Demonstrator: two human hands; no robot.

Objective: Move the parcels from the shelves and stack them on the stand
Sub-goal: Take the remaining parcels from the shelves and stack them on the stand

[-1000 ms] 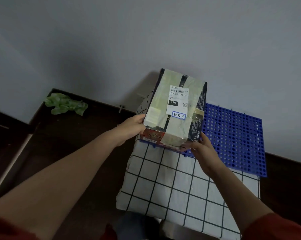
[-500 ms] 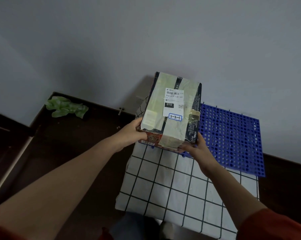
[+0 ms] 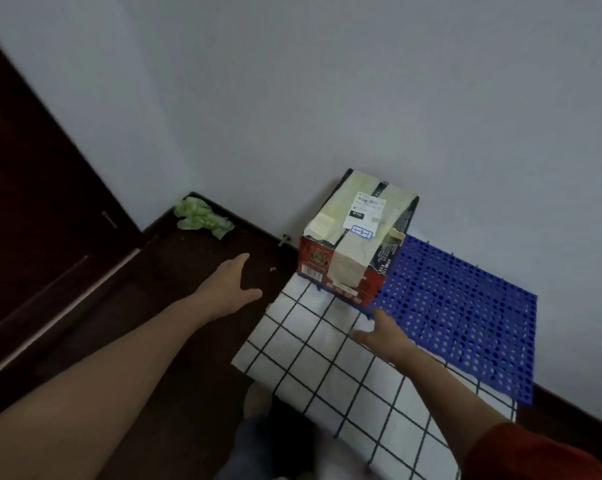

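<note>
A taped cardboard parcel (image 3: 355,237) with a white shipping label and red printed front rests against the wall, on the left end of the blue perforated stand (image 3: 465,313). A flat white parcel with a black grid pattern (image 3: 327,355) lies in front of it, overlapping the stand's near edge. My left hand (image 3: 230,285) hovers open over the dark floor, left of the box. My right hand (image 3: 386,332) is open, fingers spread, just in front of the box's lower right corner, above the grid parcel. Neither hand touches the box.
A crumpled green rag (image 3: 202,218) lies in the floor corner by the wall. A dark wooden door (image 3: 32,202) stands at the left. The grey wall (image 3: 361,98) runs behind the stand. The dark floor (image 3: 174,341) stretches under my left arm.
Both hands have let go of the taped box, which now sits on the stand, and have drawn back toward me. The view has swung left and pulled away.
</note>
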